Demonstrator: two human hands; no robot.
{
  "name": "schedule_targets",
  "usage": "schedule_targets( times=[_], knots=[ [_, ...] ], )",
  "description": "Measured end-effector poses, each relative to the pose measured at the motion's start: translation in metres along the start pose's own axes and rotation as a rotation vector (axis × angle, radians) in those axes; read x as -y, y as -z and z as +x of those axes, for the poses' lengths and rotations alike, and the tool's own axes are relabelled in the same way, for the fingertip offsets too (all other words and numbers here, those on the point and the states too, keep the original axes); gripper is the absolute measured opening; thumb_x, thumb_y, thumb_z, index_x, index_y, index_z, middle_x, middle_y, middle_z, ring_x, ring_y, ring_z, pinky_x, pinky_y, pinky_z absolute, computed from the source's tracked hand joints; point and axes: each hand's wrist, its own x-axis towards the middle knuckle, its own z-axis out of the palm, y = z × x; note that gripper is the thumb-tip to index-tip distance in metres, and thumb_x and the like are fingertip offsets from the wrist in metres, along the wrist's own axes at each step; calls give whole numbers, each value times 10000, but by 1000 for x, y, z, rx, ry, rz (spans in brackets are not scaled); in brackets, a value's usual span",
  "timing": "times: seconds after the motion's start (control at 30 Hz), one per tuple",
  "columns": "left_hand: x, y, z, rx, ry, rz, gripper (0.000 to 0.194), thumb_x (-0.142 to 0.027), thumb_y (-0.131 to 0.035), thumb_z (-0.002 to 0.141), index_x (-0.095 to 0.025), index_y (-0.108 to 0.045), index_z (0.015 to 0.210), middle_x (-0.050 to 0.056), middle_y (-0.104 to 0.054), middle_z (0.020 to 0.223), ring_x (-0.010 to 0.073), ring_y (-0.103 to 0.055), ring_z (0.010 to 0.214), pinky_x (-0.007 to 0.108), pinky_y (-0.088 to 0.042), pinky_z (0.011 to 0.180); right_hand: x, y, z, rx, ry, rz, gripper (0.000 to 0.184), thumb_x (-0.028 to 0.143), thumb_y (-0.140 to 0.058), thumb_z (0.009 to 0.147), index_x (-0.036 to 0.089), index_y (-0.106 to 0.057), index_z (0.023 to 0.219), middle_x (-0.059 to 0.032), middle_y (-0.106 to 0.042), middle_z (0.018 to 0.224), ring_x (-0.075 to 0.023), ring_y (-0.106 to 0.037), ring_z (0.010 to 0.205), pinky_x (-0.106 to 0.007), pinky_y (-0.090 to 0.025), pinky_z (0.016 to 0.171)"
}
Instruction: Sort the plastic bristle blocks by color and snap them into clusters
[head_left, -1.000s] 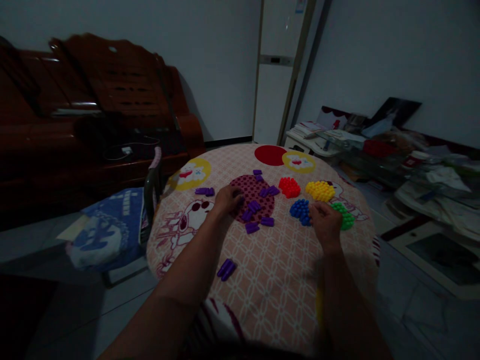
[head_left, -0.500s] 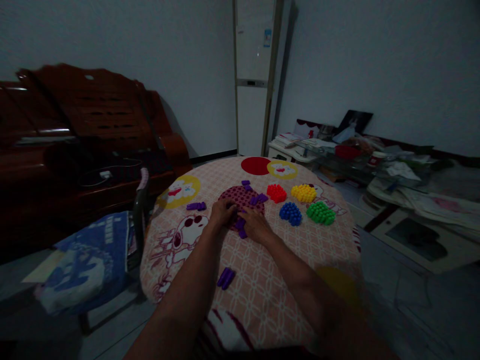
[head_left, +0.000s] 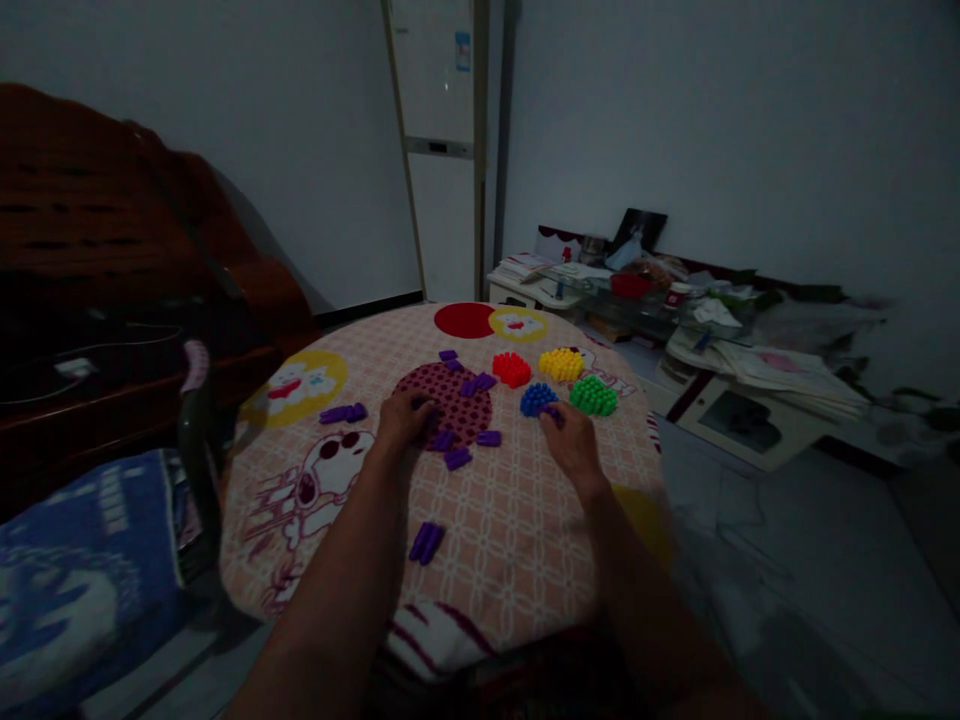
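A round table (head_left: pixel 525 560) with a pink cartoon cloth holds small plastic pegs. Loose purple pegs (head_left: pixel 457 458) lie scattered round a dark red dotted circle. My left hand (head_left: pixel 403 418) rests with fingers curled on purple pegs at the circle's left edge. My right hand (head_left: pixel 571 440) sits just below the blue peg cluster (head_left: pixel 537 398), fingers pinched on a purple peg. Red (head_left: pixel 511 368), yellow (head_left: pixel 560 363) and green (head_left: pixel 593 395) clusters stand beside the blue one. Two purple pegs (head_left: pixel 426 542) lie nearer me.
A dark wooden sofa (head_left: pixel 112 280) stands at the left, with a chair and blue cloth (head_left: pixel 67 560) in front of it. A white cabinet (head_left: pixel 442 150) is against the back wall. Papers and clutter (head_left: pixel 712 330) cover low furniture at the right.
My right hand went from the green and blue clusters to the purple pegs by my left hand, then back right toward the blue cluster. My head turned right.
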Motion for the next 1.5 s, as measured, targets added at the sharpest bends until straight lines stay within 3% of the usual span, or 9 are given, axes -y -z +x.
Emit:
schedule_targets(
  times=[0.17, 0.33, 0.53, 0.67, 0.83, 1.07, 1.3, 1.4, 1.5],
  knots=[
    [-2, -4, 3, 13, 47, -31, 294, -340, -603, 795, -168, -773, 962, 122, -767, 1045, 315, -694, 1019, 444, -519, 959, -55, 34, -10, -58, -214, -336, 311, 357, -493, 943, 171, -734, 1007, -129, -752, 952, -215, -681, 856, -286, -442, 752],
    [-20, 3, -1, -30, 31, -158, 215, -309, -627, 789, -199, -767, 909, 81, -775, 1009, 296, -694, 988, 449, -530, 949, -67, 37, -17, 17, -247, -524, 321, 345, -488, 950, 145, -733, 1005, -179, -741, 981, -242, -698, 909, -308, -454, 775],
    [-53, 3, -8, 43, -108, -414, 336, -299, -595, 784, -172, -755, 1051, 77, -761, 1039, 253, -692, 920, 374, -565, 849, -76, 37, -22, -159, -272, -276, 480, 507, -558, 890, 182, -676, 1223, -140, -761, 987, -260, -706, 901, -333, -494, 776],
    [-72, -7, -15, 159, -197, -459, 437, -253, -585, 748, -144, -727, 1146, 67, -749, 943, 216, -677, 835, 327, -553, 779, -83, 31, -33, -373, -314, -95, 464, 486, -477, 906, 164, -717, 1137, -138, -764, 998, -254, -715, 888, -338, -517, 796],
    [-91, -15, -26, 344, -233, -593, 514, -245, -632, 727, -131, -674, 1227, 57, -724, 938, 169, -645, 756, 274, -521, 680, -68, 21, -43, -469, -173, 93, 428, 445, -452, 915, 148, -729, 1050, -134, -766, 974, -227, -720, 865, -315, -532, 799],
    [-100, -24, -33, 605, -310, -640, 437, -266, -721, 679, -124, -728, 1092, 40, -706, 848, 157, -630, 730, 243, -491, 643, -24, 1, -52, -180, 29, 176, 421, 410, -483, 912, 157, -707, 1163, -65, -748, 790, -173, -663, 648, -273, -516, 680],
    [-107, -23, -45, 799, -349, -463, 423, -244, -681, 713, -123, -743, 1114, 22, -712, 739, 138, -611, 633, 219, -464, 594, -28, -12, -57, 47, 91, 57, 382, 383, -468, 916, 212, -719, 1147, -60, -763, 812, -180, -681, 671, -262, -499, 664],
    [-107, -20, -39, 714, -373, -417, 392, -310, -692, 743, -140, -754, 1091, 40, -739, 796, 156, -647, 678, 236, -493, 640, -32, -12, -55, 47, 88, 47, 396, 389, -460, 915, 202, -719, 1150, -71, -769, 838, -189, -687, 672, -275, -502, 655],
    [-88, -7, -23, 399, -336, -328, 340, -342, -643, 795, -167, -755, 1064, 67, -756, 983, 201, -685, 874, 285, -529, 800, -33, -12, -55, 45, 69, 52, 393, 395, -464, 911, 208, -722, 1140, -69, -774, 851, -200, -698, 686, -289, -511, 660]
  ],
)
